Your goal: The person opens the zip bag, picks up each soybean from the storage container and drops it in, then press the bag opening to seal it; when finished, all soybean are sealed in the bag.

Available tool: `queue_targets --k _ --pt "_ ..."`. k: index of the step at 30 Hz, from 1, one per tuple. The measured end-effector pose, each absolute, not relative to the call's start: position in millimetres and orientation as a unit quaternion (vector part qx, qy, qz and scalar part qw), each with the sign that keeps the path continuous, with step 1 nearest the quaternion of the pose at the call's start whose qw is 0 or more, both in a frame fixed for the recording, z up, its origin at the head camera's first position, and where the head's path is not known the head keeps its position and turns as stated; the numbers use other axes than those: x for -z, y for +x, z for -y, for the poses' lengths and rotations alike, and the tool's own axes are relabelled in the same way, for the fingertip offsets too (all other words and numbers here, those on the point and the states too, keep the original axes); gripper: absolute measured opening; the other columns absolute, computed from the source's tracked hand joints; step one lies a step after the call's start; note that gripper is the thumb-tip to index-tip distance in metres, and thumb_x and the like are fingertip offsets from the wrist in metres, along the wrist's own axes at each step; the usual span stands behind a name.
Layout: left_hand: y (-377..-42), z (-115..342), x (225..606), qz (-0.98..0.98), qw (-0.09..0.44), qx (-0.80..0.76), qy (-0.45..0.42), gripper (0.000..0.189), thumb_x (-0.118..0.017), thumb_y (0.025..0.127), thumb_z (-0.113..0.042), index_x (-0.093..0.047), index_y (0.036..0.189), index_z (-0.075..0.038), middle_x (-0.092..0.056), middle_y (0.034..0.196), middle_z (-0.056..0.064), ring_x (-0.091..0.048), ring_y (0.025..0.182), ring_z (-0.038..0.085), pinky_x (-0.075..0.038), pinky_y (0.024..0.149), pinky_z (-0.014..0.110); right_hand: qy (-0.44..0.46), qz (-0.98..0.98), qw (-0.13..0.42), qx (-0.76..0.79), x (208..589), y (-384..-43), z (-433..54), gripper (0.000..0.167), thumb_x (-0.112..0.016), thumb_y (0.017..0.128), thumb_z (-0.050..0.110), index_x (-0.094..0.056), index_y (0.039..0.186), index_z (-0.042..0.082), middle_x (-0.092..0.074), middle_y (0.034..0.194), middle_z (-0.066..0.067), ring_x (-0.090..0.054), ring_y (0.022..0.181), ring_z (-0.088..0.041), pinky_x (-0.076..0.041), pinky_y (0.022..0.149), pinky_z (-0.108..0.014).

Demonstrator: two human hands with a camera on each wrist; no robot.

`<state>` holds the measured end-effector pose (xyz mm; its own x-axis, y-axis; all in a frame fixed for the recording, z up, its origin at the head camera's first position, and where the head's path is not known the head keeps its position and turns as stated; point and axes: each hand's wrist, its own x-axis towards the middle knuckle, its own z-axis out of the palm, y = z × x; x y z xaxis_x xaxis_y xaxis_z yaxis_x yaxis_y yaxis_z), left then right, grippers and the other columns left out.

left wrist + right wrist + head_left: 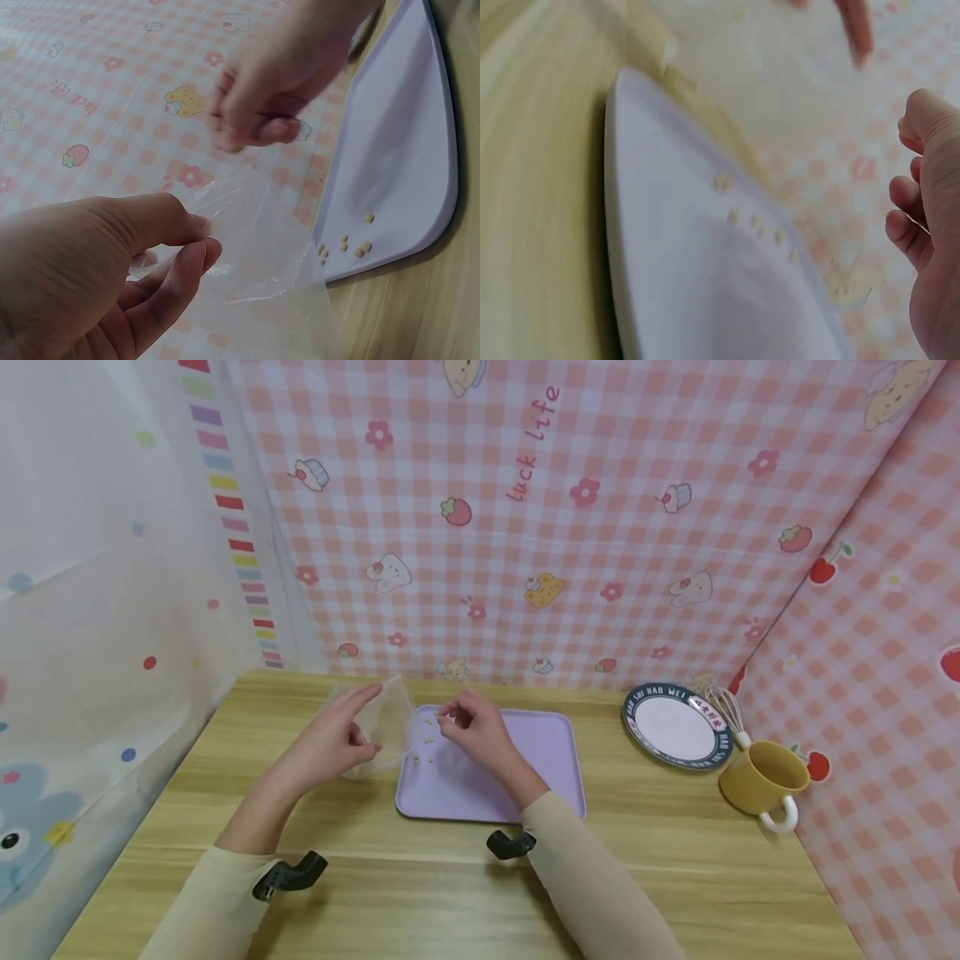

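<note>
My left hand [324, 739] grips a clear plastic bag [396, 727] between thumb and fingers, left of a lilac tray [525, 760]. In the left wrist view the bag [262, 262] hangs from the fingertips, its film spread toward the tray. Several small pale-yellow beans [366, 246] lie scattered at the tray's left end. My right hand [482, 737] is above the tray in the head view, thumb and fingertips drawn together. In the left wrist view that hand [274, 82] appears blurred, beyond the bag. I cannot tell whether a bean is between its fingertips.
A white plate [675, 731] with a dark lettered rim is at the back right. Beside it are a whisk [729, 710] and a yellow mug [761, 772] with a white handle. Patterned cloth [540, 543] hangs behind the wooden table [420, 893].
</note>
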<state>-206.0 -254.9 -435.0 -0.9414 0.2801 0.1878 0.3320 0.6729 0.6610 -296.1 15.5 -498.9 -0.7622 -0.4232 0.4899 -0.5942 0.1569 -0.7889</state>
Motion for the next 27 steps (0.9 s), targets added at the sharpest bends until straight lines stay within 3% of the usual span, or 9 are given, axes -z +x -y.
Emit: queue_targets --k 11,18,27 --pt "-205 252 434 0.909 0.030 0.380 -0.168 0.091 -0.082 0.093 0.007 -0.035 0.170 0.003 -0.037 0.170 0.026 -0.069 0.077 0.013 -0.061 0.068 0.028 0.392 0.750 0.105 -0.522 477 -275 14 0.014 -0.076 0.089 -0.009 -0.074 0.096 0.003 -0.058 0.097 -0.021 -0.050 0.074 -0.013 -0.044 0.065 -0.023" --pt "-205 252 431 0.910 0.025 0.377 -0.169 0.091 -0.081 0.093 0.007 -0.033 0.171 0.002 -0.036 0.171 0.025 -0.069 0.077 0.013 -0.061 0.068 0.029 0.415 0.776 0.153 -0.450 469 -273 23 0.011 -0.078 0.091 -0.003 -0.074 0.099 0.005 -0.059 0.101 -0.014 -0.049 0.072 -0.011 -0.044 0.062 -0.022" --pt "-205 250 429 0.913 0.027 0.371 -0.170 0.091 -0.081 0.093 0.006 -0.034 0.171 0.001 -0.037 0.170 0.024 -0.068 0.077 0.013 -0.061 0.068 0.028 0.405 0.789 0.152 -0.437 465 -274 30 0.011 -0.081 0.096 0.001 -0.076 0.104 0.006 -0.057 0.102 -0.006 -0.051 0.074 -0.013 -0.044 0.064 -0.022"
